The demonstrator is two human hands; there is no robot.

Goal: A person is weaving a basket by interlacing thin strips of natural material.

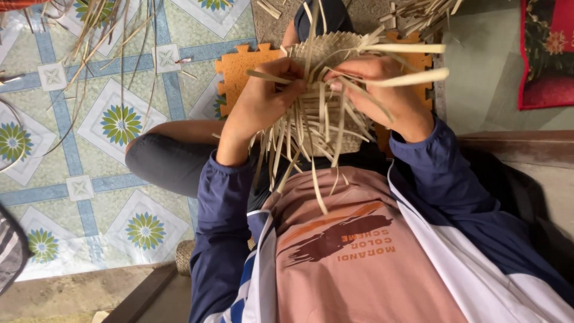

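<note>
1. The left hand [263, 98] pinches a pale flat strip between thumb and fingers at the left edge of a half-woven basket [320, 51], held up in front of the chest.
2. The right hand [382, 90] closes its fingers over the basket's right side, gripping several strips [406, 78] that jut out to the right.
3. Loose strip ends [302, 149] hang from the weave over the pink shirt [341, 257] and hide part of both hands' fingers.
4. An orange foam mat [239, 66] lies on the floor just behind the basket, mostly covered by it.
5. A bent knee in grey trousers [167, 158] rests to the left, over the patterned floor covering [119, 125] with blue-green flowers.
6. More loose strips [101, 24] lie on the floor at upper left, and another bundle [418, 12] at upper right.
7. A red flowered cloth [547, 54] sits at the far right edge.
</note>
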